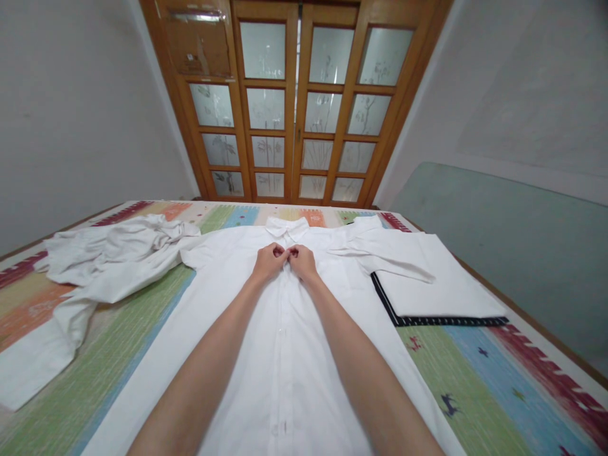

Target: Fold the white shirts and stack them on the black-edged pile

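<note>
A white collared shirt (247,380) lies spread face up, its collar (287,229) at the far end and its button placket running down the middle toward me. My left hand (270,261) and my right hand (302,261) meet on the placket just below the collar. Both have thumb and fingers pinched together on the shirt front. Whatever small part sits between the fingertips, such as a button, is too small to make out. The shirt's right-side sleeve (399,250) stretches over a folded white garment.
On the left lies another crumpled white garment (118,253). At right, folded white cloth (446,291) rests on a dark dotted-edge piece (451,321). A striped, colourful cover (128,342) is underneath. Beyond stand wooden glazed doors (289,88); a pale green board (513,253) leans at right.
</note>
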Demonstrator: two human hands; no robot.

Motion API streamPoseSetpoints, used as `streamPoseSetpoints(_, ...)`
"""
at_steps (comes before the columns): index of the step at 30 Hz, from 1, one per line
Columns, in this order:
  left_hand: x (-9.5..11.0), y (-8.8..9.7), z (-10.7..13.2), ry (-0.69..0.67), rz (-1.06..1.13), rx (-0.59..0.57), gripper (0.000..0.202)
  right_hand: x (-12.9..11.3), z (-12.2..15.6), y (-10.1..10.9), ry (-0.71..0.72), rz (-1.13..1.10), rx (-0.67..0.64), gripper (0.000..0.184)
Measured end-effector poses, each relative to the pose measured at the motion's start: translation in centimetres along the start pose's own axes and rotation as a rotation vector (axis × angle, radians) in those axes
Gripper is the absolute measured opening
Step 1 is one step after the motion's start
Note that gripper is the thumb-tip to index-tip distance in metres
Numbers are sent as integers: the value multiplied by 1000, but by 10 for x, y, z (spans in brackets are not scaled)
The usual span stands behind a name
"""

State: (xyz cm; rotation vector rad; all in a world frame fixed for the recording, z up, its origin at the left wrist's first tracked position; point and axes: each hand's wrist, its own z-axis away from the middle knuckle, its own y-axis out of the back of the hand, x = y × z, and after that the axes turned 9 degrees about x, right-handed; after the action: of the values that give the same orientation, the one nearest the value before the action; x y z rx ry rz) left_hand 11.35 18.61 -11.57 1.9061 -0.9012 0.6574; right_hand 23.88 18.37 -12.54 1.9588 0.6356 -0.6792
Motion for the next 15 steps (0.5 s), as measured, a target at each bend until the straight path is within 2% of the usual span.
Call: streamPoseSetpoints(15, -2, 0, 2, -92, -72, 3, 13, -3, 2, 2, 23, 18, -18, 23)
